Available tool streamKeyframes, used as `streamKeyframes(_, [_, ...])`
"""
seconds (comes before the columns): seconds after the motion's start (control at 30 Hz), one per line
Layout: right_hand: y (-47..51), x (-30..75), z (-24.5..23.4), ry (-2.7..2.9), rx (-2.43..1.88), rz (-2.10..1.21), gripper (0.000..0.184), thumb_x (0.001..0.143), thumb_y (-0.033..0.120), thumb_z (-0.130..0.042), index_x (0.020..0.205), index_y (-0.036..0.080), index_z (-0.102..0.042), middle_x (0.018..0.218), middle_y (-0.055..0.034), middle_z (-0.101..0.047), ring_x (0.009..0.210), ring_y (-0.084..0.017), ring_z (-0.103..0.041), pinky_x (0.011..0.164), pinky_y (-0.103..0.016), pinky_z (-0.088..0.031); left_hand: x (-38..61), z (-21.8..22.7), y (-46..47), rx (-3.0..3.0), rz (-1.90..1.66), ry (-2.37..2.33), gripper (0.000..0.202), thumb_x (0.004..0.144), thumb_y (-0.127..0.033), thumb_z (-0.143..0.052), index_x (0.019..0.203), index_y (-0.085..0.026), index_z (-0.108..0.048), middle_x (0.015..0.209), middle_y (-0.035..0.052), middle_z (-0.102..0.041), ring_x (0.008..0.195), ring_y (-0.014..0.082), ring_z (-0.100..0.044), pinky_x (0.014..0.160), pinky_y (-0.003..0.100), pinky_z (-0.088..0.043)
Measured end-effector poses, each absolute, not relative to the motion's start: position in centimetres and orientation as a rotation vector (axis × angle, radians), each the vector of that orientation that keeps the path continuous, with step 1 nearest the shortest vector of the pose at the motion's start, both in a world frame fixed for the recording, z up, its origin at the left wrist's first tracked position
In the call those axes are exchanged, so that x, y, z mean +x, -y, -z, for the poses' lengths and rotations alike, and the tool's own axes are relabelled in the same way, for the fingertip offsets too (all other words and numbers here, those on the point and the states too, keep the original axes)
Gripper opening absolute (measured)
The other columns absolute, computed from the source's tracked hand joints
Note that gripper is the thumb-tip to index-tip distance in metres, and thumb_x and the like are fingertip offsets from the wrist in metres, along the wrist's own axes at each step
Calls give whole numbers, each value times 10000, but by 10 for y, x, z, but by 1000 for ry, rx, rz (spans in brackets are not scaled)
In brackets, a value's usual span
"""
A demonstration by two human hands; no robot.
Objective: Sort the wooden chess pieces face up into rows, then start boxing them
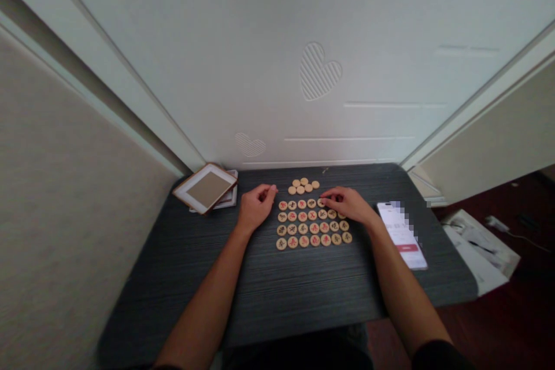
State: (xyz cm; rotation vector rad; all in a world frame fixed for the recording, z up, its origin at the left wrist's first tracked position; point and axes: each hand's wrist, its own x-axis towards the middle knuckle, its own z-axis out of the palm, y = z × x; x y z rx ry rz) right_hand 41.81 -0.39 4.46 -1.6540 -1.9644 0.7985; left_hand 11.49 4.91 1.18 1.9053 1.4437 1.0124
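Round wooden xiangqi pieces with red and black characters [314,228] lie face up in neat rows in the middle of the dark table. My right hand [349,203] reaches in from the right, its thumb and fingertips closed on a xiangqi piece [321,203] at the right end of the top row. That hand partly covers the row below. Left of the rows, my left hand [256,207] rests on its side with curled fingers, and nothing shows in it. Just behind the top row sits a cluster of blank-faced pieces [300,190].
Picture frames [203,188] are stacked at the table's back left. A phone with a lit screen [401,234] lies right of my right forearm. A white panel with heart reliefs [321,127] rises behind the dark table [303,295]. A white box [481,248] is on the floor at right.
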Motion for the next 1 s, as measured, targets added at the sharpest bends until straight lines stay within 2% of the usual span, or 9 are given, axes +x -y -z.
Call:
streamKeyframes(0.13, [4, 418, -45, 1975, -1642, -772, 289, 895, 475, -638, 1023, 263, -788, 798, -9, -704, 663, -135, -560, 600, -247, -401, 119, -19, -54, 1998, -911, -1514, 314, 906, -502, -573, 984, -252, -746, 875, 25, -738, 808, 174, -672, 734, 271, -499])
streamKeyframes(0.2, [4, 418, -43, 1984, -1644, -754, 286, 892, 470, -640, 1021, 260, -787, 810, -11, -712, 668, -138, -568, 607, -248, -408, 122, -25, -58, 2006, -818, -1523, 313, 899, -523, -581, 999, -277, -746, 919, 15, -750, 846, 181, -682, 753, 280, -503])
streamKeyframes(0.37, [3, 419, -40, 1954, -1670, -744, 279, 900, 434, -628, 1043, 247, -777, 793, -8, -719, 659, -138, -592, 606, -240, -414, 133, -36, -70, 2063, -618, -1513, 357, 865, -592, -599, 965, -286, -752, 870, 1, -756, 790, 186, -674, 668, 275, -483])
streamKeyframes(0.57, [3, 421, -39, 1893, -1688, -754, 268, 913, 403, -600, 1058, 253, -769, 721, 15, -698, 617, -129, -595, 567, -225, -399, 145, -32, -80, 2183, -572, -1460, 372, 824, -596, -643, 925, -253, -746, 875, 26, -745, 811, 195, -649, 681, 283, -473])
streamKeyframes(0.7, [4, 422, -37, 1864, -1688, -735, 273, 918, 407, -592, 1047, 245, -769, 708, 10, -693, 614, -134, -595, 568, -231, -401, 142, -27, -82, 2169, -592, -1453, 334, 840, -554, -646, 929, -248, -745, 865, 23, -731, 784, 189, -641, 675, 288, -476])
streamKeyframes(0.8, [5, 422, -35, 1839, -1674, -744, 286, 927, 417, -576, 1044, 238, -766, 706, 9, -694, 603, -134, -590, 561, -232, -403, 138, -26, -81, 2160, -673, -1417, 329, 867, -514, -629, 1001, -235, -743, 913, 31, -719, 766, 172, -636, 700, 288, -491])
streamKeyframes(1.0, [6, 423, -34, 1827, -1673, -720, 291, 936, 423, -564, 1042, 240, -763, 717, 4, -706, 617, -140, -603, 575, -238, -413, 135, -25, -85, 2243, -686, -1340, 332, 821, -477, -692, 1035, -229, -749, 960, 42, -685, 744, 165, -618, 718, 297, -498])
